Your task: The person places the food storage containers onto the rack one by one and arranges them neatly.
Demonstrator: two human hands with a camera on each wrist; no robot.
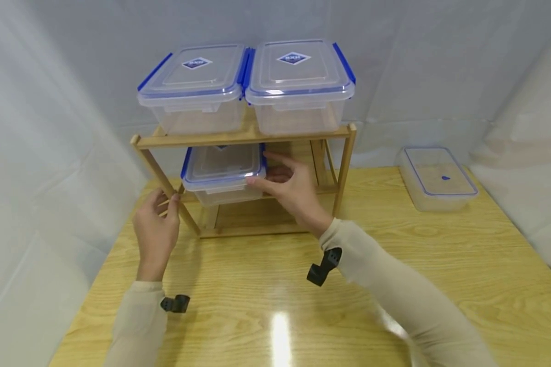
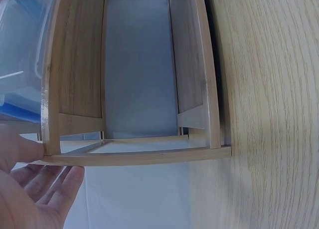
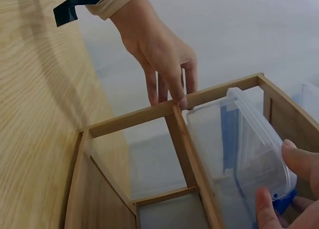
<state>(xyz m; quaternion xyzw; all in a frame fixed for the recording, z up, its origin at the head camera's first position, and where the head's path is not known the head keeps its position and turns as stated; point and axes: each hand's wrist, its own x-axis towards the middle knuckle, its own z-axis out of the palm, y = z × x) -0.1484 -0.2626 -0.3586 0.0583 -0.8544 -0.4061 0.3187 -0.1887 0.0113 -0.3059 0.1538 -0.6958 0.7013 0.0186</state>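
Note:
A clear lidded food container (image 1: 224, 164) with blue clips sits on the middle shelf of a wooden rack (image 1: 202, 138), its front poking out past the shelf's edge. My right hand (image 1: 298, 192) grips its right front corner, with the thumb at the front and other fingers along the right side. My left hand (image 1: 157, 224) holds the rack's left front post at shelf height. In the left wrist view, the thumb and fingers of that hand (image 2: 30, 189) lie on opposite sides of the post. The container (image 3: 239, 149) looks slightly tilted in the right wrist view.
On the rack's top shelf stand two larger lidded containers, one left (image 1: 202, 109) and one right (image 1: 298, 114), side by side. Another clear container (image 1: 441, 176) with a blue seal line rests on the wooden table (image 1: 239, 295) at the right. Pale curtains (image 1: 395, 61) hang behind.

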